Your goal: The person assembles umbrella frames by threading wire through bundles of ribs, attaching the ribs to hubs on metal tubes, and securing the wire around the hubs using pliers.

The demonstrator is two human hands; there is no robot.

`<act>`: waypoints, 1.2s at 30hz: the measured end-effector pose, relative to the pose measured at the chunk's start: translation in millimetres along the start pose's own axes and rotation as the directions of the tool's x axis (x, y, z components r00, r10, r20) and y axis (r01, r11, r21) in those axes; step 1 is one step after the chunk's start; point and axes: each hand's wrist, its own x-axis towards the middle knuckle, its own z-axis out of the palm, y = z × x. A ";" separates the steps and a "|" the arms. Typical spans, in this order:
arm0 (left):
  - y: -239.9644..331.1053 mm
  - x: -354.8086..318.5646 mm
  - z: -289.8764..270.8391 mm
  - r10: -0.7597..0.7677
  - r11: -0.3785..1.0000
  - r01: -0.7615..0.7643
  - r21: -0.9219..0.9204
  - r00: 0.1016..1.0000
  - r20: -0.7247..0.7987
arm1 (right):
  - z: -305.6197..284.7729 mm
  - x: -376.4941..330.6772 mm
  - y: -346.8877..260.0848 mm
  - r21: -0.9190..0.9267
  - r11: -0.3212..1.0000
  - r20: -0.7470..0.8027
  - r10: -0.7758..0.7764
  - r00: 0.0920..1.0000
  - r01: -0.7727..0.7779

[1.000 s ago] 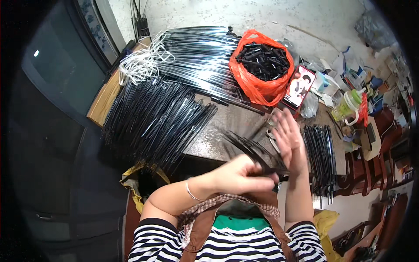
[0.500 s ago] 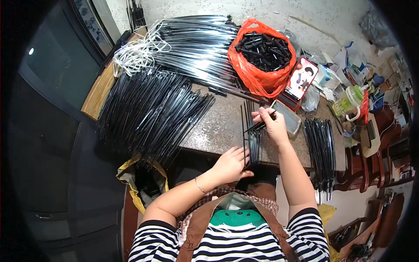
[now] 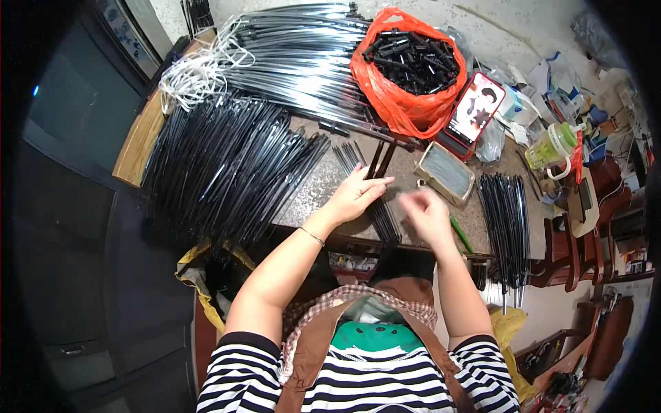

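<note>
My left hand [image 3: 359, 195] is over the middle of the table, its thumb and fingers closed around a few dark rods [image 3: 380, 162] that stick out past the fingertips. Under that hand lies a small bundle of thin black rods [image 3: 385, 226], running toward the table's near edge. To the right, my right hand [image 3: 425, 215] is smeared by motion, so its fingers and anything in them do not show clearly. Close to it are a shallow rectangular box [image 3: 446, 172] with a greyish inside and a green pen-like stick [image 3: 461, 234].
A large heap of black rods [image 3: 227, 172] covers the left side. Behind it lie shiny rods [image 3: 303, 62] and white cord [image 3: 200, 76]. A red plastic bag [image 3: 385, 103] holds black tubes. Rightward are a phone [image 3: 475, 110], another rod bundle [image 3: 502, 220] and a green bottle [image 3: 551, 146].
My left hand has moved up from the table's near edge and now grips the dark rods. My right hand, which held thin dark pieces, has dropped lower. The small bundle lies more slanted.
</note>
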 end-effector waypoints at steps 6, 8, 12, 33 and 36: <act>13.2 -4.0 9.8 -0.055 0.913 0.027 0.407 0.997 0.056 | 3.4 -15.9 21.5 0.142 0.850 0.344 0.438 0.831 -0.507; 23.2 -12.4 16.6 -0.107 0.856 0.042 0.516 0.990 0.096 | -3.9 -18.0 20.8 0.200 0.825 0.407 0.422 0.810 -0.529; 32.0 -15.8 11.9 -0.104 0.930 0.131 0.345 0.990 -0.097 | -19.8 -26.2 20.1 0.111 0.888 0.282 0.403 0.871 -0.447; -6.2 16.9 8.9 -0.092 0.974 0.045 0.224 0.975 0.204 | -16.5 18.5 37.4 0.408 0.873 0.328 0.132 0.935 -0.266; 2.9 12.1 17.0 0.001 0.998 -0.017 0.064 0.970 0.245 | -26.7 45.2 28.6 0.342 0.935 0.355 -0.219 0.909 0.092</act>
